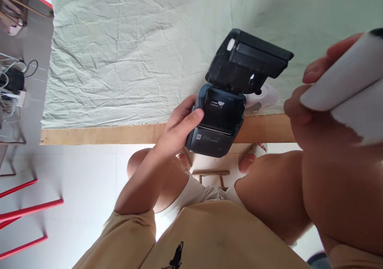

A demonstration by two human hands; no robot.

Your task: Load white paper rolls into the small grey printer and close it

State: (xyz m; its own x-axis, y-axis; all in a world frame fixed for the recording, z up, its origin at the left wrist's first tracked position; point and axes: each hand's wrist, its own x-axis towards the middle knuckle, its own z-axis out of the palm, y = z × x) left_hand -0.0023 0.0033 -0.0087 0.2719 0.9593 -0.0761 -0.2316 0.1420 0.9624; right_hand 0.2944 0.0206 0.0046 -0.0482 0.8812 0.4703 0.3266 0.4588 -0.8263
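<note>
My left hand [186,124] grips a dark portable label printer [220,111] by its left side, thumb on the top edge of the body. The printer's lid [249,61] is swung wide, and the paper compartment inside shows bare black walls with a small white marking. At the right edge, close to the camera, my right hand [311,127] is closed around a white paper roll [341,71]. A loose end of paper with a ragged edge hangs below the roll. The roll's far end is cut off by the frame. Roll and printer are apart.
A pale, shiny object [266,95], partly hidden behind the printer, lies on the table's wrinkled green cloth [125,53]. The table's wooden front edge [104,135] runs above my knees. Red metal legs [32,211] and tangled cables [10,85] are at the left.
</note>
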